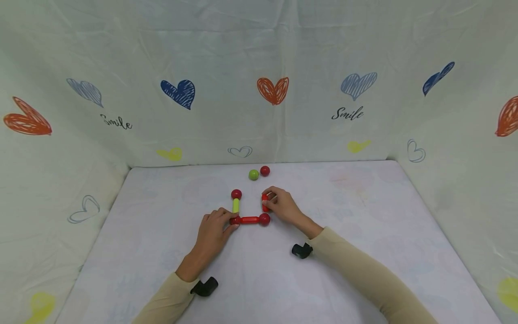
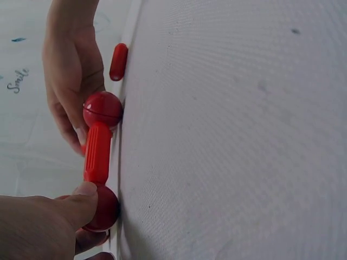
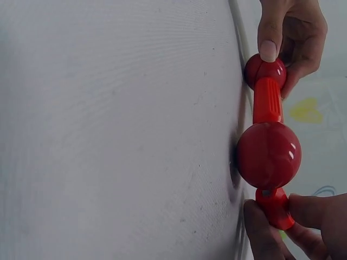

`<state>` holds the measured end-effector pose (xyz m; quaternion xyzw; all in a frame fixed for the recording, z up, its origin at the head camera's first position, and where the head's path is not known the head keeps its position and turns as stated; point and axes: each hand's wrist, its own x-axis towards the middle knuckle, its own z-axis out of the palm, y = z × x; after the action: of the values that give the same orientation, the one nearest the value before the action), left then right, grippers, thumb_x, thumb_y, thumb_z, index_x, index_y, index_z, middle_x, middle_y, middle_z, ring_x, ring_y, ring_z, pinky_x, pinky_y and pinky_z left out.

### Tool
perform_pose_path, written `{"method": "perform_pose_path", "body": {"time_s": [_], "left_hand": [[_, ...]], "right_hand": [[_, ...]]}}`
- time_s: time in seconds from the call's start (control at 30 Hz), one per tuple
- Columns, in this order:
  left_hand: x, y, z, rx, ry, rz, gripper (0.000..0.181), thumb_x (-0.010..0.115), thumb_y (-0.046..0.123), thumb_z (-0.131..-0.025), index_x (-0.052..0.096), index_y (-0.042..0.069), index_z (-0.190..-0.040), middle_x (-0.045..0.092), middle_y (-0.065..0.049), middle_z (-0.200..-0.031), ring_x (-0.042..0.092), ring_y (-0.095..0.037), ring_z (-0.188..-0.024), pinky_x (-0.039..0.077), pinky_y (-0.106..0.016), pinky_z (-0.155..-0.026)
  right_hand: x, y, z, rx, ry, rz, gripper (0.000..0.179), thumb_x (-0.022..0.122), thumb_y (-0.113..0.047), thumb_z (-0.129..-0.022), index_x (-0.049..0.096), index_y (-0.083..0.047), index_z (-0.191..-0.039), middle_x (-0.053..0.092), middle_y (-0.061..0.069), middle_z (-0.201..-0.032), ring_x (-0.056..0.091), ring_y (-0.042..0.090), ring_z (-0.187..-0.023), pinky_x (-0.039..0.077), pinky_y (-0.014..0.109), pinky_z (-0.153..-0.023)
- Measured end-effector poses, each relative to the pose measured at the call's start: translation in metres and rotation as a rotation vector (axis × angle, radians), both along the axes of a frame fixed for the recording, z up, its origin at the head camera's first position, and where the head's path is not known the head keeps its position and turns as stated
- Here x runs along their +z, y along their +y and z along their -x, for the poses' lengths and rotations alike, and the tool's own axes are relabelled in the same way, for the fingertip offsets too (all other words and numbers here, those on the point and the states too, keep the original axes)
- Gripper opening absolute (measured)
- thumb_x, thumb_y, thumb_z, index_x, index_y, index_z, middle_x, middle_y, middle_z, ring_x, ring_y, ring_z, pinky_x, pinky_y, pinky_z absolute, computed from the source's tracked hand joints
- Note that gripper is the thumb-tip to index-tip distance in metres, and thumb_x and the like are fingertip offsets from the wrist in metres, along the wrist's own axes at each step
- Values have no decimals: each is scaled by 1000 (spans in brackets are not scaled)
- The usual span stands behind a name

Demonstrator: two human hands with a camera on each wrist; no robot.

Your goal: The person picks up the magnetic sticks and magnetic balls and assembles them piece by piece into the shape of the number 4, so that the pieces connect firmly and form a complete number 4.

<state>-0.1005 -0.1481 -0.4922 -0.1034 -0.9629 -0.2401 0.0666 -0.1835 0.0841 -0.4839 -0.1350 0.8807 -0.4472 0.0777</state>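
A U-shaped figure of magnetic-looking sticks and balls lies on the table. My left hand (image 1: 213, 231) pinches the red ball (image 2: 105, 208) at its near left corner, thumb and fingers on either side. From there a red stick (image 1: 249, 220) runs to another red ball (image 1: 265, 219), and a yellow-green stick (image 1: 236, 205) leads back to a red ball (image 1: 236, 194). My right hand (image 1: 282, 204) pinches a second red stick (image 1: 265, 202) between thumb and fingers. In the right wrist view this stick's end (image 3: 267, 192) is right at the near right ball.
Behind the figure sit a green ball (image 1: 253, 174) and a red ball (image 1: 265, 171). The left wrist view shows a loose red stick (image 2: 119, 62) beyond the right hand. Black wrist mounts (image 1: 205, 286) stick out from both sleeves. A cloth wall with printed hearts (image 1: 273, 91) encloses the table.
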Motion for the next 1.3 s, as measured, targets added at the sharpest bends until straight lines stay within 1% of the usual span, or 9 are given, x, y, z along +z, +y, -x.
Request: {"method": "perform_pose_path", "body": {"time_s": [0.27,0.47,0.73,0.97,1.2,1.3], "left_hand": [[0,0,0,8,-13,-2,37,87,17,-89,78,12,-124,70,-4,-108,64,-25,-100,49,-48,-93],[1,1,0,10,-23,-3,37,87,17,-89,78,12,-124,70,-4,-108,65,-26,-100,50,-48,-94],[1,1,-1,6,-18,-9,36,87,17,-89,78,11,-123,70,-5,-107,64,-25,-99,50,-48,-92],[1,1,-1,15,-27,-12,37,86,17,-89,78,12,-124,70,-4,-108,65,-25,-101,50,-46,-91],[1,1,0,17,-23,1,37,86,18,-89,77,12,-125,70,-4,-109,65,-25,-101,49,-45,-90],[1,2,0,17,-18,11,37,86,18,-89,77,12,-125,70,-4,-109,64,-25,-101,49,-45,-91]], "right_hand": [[-1,-2,-1,8,-23,19,23,72,-5,-100,68,-2,-122,69,12,-104,66,21,-88,57,31,-76],[-1,-2,-1,20,-36,10,23,71,-6,-100,68,-2,-123,69,11,-103,65,20,-86,56,29,-73],[-1,-2,-2,28,-38,5,24,71,-7,-101,68,-1,-124,69,12,-104,66,20,-88,58,30,-74],[-1,2,3,38,-37,6,20,69,-6,-101,69,1,-121,70,12,-101,68,18,-84,58,30,-72],[4,4,10,54,-59,3,21,64,-3,-101,69,2,-120,70,12,-98,69,17,-77,57,28,-70],[7,5,14,46,-47,-16,22,64,-3,-100,70,2,-121,71,13,-100,69,20,-83,57,28,-72]]}}
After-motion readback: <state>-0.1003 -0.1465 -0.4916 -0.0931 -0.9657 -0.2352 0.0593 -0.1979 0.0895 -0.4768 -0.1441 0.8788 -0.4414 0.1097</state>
